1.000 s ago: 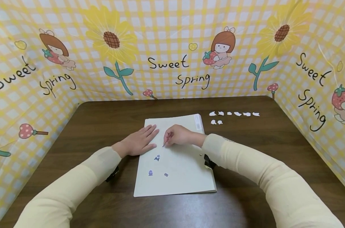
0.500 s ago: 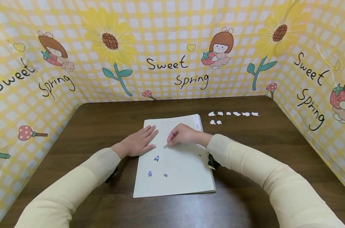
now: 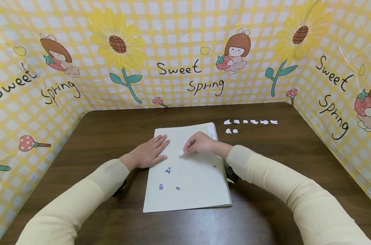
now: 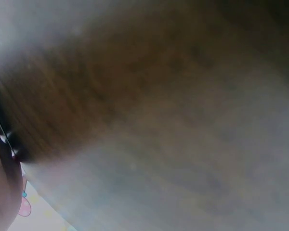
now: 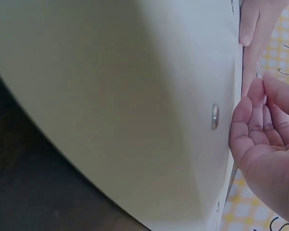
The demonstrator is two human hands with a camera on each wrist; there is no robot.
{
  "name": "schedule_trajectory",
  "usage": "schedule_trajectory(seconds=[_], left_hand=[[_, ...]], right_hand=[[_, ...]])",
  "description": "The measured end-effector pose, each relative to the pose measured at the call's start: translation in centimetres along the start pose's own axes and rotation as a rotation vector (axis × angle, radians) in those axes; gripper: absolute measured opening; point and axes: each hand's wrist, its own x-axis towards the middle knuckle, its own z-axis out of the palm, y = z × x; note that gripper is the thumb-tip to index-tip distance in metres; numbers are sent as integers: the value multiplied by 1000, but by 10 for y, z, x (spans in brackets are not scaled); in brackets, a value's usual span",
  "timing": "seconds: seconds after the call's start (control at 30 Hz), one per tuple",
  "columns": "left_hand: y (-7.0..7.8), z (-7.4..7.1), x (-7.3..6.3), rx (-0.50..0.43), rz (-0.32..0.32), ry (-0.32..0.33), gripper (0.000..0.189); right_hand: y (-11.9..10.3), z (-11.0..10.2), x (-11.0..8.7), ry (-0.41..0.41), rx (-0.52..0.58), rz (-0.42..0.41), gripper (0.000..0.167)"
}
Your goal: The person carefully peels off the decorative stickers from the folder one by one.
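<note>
Pinching tiny pale bit [image 3: 181,156] with my right hand [image 3: 199,143] over big white paper [image 3: 197,183]; my left hand [image 3: 148,152] lying flat across its edge

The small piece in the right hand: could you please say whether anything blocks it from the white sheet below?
Nothing visible does: the right hand pinches the small piece over a bare part of the white sheet; the left hand lies aside.

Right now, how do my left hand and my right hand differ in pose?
Your left hand lies flat with fingers extended; your right hand has its fingers curled. The left hand rests at the pale booklet's left edge, while the right hand pinches a small whitish piece. Both extend from cream sleeves.
</note>
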Motion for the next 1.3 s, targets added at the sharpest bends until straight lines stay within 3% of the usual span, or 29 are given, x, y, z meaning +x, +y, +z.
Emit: schedule_trajectory(seconds=[0.33, 0.6, 1.03, 1.3], left_hand=[[1, -2, -1, 3, 5, 1, 77], [1, -3, -1, -13, 27, 18, 75], [1, -2, -3, -18, 56, 55, 75], [4, -5, -4, -8, 38, 40, 73]], right_hand=[[2, -9, -10, -28, 101, -22, 9], [11, -23, -18, 1, 128, -45, 11], [26, -51, -40, 140, 208, -25, 21], [45, -65, -47, 287, 213, 7, 24]])
